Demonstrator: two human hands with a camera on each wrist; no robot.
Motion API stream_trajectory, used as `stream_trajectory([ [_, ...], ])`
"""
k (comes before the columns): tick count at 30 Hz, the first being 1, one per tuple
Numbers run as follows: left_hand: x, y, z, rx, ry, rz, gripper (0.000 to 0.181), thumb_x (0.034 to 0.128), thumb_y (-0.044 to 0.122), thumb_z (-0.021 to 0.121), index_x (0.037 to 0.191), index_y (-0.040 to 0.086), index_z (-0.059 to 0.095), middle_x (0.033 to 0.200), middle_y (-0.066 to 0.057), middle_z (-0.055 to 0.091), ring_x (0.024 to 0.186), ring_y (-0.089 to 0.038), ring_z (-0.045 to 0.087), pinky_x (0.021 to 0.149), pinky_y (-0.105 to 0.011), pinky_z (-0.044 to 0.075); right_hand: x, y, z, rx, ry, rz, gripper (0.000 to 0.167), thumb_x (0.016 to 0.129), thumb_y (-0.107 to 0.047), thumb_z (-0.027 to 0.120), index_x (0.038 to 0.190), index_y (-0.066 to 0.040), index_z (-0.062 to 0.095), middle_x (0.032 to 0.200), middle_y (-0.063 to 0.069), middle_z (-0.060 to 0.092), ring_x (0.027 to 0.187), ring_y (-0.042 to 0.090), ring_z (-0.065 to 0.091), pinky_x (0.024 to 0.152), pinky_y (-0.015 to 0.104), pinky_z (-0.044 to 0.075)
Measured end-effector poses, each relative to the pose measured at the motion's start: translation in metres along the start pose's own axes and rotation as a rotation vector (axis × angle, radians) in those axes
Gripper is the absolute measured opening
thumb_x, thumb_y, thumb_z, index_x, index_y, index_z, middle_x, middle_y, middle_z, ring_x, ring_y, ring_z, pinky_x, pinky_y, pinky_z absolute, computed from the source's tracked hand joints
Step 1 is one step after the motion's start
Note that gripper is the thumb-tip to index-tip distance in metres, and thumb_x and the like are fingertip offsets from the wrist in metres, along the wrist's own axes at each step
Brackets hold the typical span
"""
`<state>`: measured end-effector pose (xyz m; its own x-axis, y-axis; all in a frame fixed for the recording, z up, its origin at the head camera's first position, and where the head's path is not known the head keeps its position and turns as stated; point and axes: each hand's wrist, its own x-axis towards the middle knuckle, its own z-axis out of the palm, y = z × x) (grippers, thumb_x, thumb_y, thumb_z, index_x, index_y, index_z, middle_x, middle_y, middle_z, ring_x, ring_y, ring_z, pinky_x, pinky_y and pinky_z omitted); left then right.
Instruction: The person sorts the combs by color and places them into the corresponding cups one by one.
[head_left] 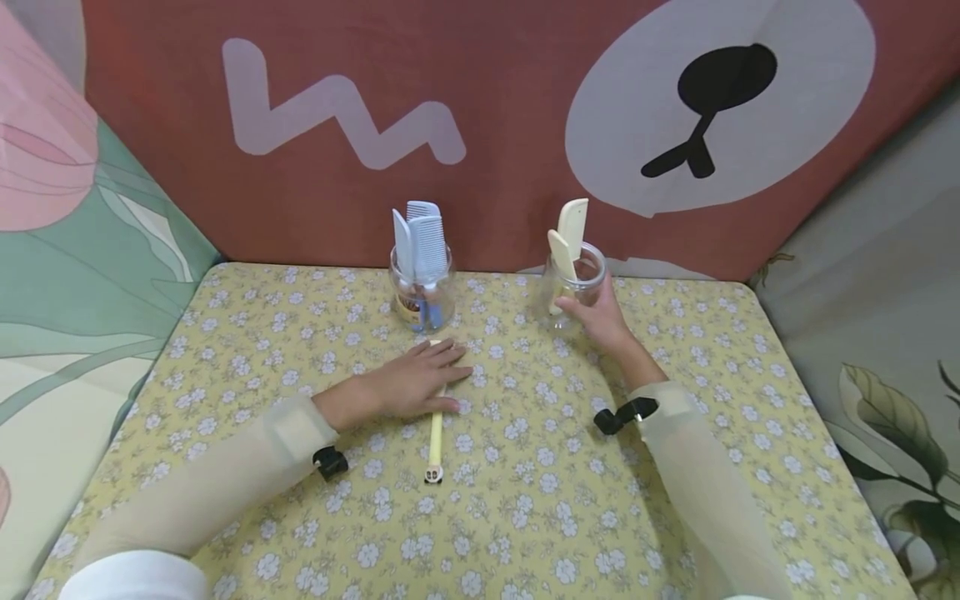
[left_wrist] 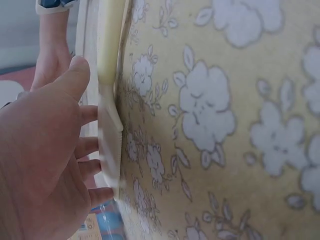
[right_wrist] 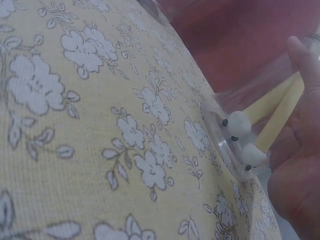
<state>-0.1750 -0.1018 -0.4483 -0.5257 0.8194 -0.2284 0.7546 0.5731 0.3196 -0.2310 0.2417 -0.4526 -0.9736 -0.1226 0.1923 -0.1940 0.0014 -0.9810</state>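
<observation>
A pale yellow comb with a small panda-like face at its handle end lies on the table. Over its head rests my left hand, fingers spread and nearly straight; in the left wrist view the fingertips touch the toothed part of the comb. My right hand grips a clear glass jar from its right side, thumb in front. Two pale yellow combs stand in that jar, heads up. Through the glass, the right wrist view shows their yellow handles ending in small white figures near the jar's bottom.
Left of my right hand's jar stands another glass jar holding several light blue combs, heads up. A yellow floral cloth covers the table. Behind it rises a reddish-brown printed backdrop.
</observation>
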Motion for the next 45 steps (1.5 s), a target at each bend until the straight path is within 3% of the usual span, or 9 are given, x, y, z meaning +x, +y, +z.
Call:
stream_trajectory([
  [11,-0.024,-0.016,0.002,-0.026,0.066,-0.030,0.060,0.1033,0.046,0.057,0.151,0.010,0.050,0.162,-0.018,0.032,0.152,-0.040,0.022,0.121,-0.060,0.016,0.005,0.013,-0.004,0.011,-0.010,-0.006,0.090,0.089,0.010,0.068,0.160,-0.013,0.018,0.161,0.020,0.029,0.150,0.033,0.025,0.124,0.050,0.015],
  [16,-0.037,-0.033,0.000,-0.066,0.146,-0.033,0.056,0.1014,0.040,0.063,0.146,0.008,0.055,0.157,-0.020,0.040,0.149,-0.043,0.028,0.118,-0.065,0.018,0.008,0.026,-0.008,0.006,0.009,-0.016,0.091,0.089,0.012,0.067,0.160,-0.019,0.020,0.161,0.016,0.031,0.149,0.030,0.027,0.124,0.049,0.017],
  [20,-0.044,-0.049,-0.002,-0.113,0.191,-0.020,0.056,0.0963,0.028,0.072,0.144,0.005,0.057,0.154,-0.025,0.043,0.143,-0.044,0.037,0.116,-0.059,0.030,0.009,0.027,-0.008,0.010,0.011,-0.016,0.091,0.089,0.012,0.067,0.160,-0.019,0.020,0.161,0.015,0.031,0.150,0.029,0.027,0.124,0.047,0.017],
  [26,-0.046,-0.055,-0.008,-0.169,0.183,-0.065,0.055,0.0895,0.021,0.080,0.139,0.006,0.062,0.149,-0.021,0.049,0.137,-0.041,0.046,0.110,-0.053,0.042,0.005,0.015,-0.005,0.032,-0.004,-0.010,0.091,0.087,0.013,0.068,0.160,-0.012,0.019,0.161,0.021,0.028,0.150,0.034,0.024,0.124,0.051,0.016],
  [31,-0.041,-0.058,-0.011,-0.208,0.184,-0.103,0.064,0.0819,0.021,0.086,0.139,0.005,0.062,0.131,-0.014,0.058,0.117,-0.028,0.057,0.097,-0.041,0.052,0.002,0.003,-0.001,0.024,-0.005,-0.005,0.090,0.087,0.011,0.069,0.159,-0.012,0.020,0.160,0.022,0.029,0.149,0.035,0.026,0.123,0.051,0.016],
  [34,-0.040,-0.062,-0.017,-0.224,0.176,-0.125,0.060,0.0768,0.024,0.090,0.129,0.006,0.068,0.116,-0.008,0.058,0.104,-0.021,0.056,0.090,-0.036,0.052,0.005,0.002,-0.003,0.017,-0.005,-0.008,0.091,0.087,0.010,0.071,0.159,-0.013,0.020,0.160,0.022,0.029,0.149,0.035,0.026,0.123,0.052,0.016],
  [38,-0.042,-0.067,-0.025,-0.247,0.195,-0.121,0.036,0.0713,0.027,0.093,0.099,0.015,0.073,0.101,-0.001,0.057,0.095,-0.019,0.053,0.086,-0.037,0.049,0.006,0.000,-0.003,0.004,-0.003,-0.023,0.090,0.088,0.008,0.071,0.159,-0.014,0.021,0.159,0.021,0.030,0.149,0.035,0.027,0.123,0.052,0.017],
  [41,-0.046,-0.070,-0.026,-0.334,0.185,-0.088,0.029,0.0736,0.025,0.092,0.087,0.017,0.068,0.094,0.002,0.059,0.088,-0.017,0.055,0.081,-0.036,0.048,0.003,0.000,-0.002,-0.001,-0.005,-0.020,0.089,0.088,0.008,0.070,0.159,-0.012,0.021,0.159,0.022,0.031,0.148,0.034,0.028,0.123,0.051,0.018],
  [45,-0.056,-0.073,-0.027,-0.467,0.167,-0.069,0.021,0.0814,0.020,0.087,0.087,0.019,0.067,0.087,0.006,0.064,0.079,-0.016,0.057,0.073,-0.034,0.049,0.006,0.011,-0.005,0.000,-0.013,-0.023,0.090,0.088,0.011,0.070,0.160,-0.009,0.019,0.160,0.023,0.030,0.149,0.035,0.026,0.124,0.050,0.017],
])
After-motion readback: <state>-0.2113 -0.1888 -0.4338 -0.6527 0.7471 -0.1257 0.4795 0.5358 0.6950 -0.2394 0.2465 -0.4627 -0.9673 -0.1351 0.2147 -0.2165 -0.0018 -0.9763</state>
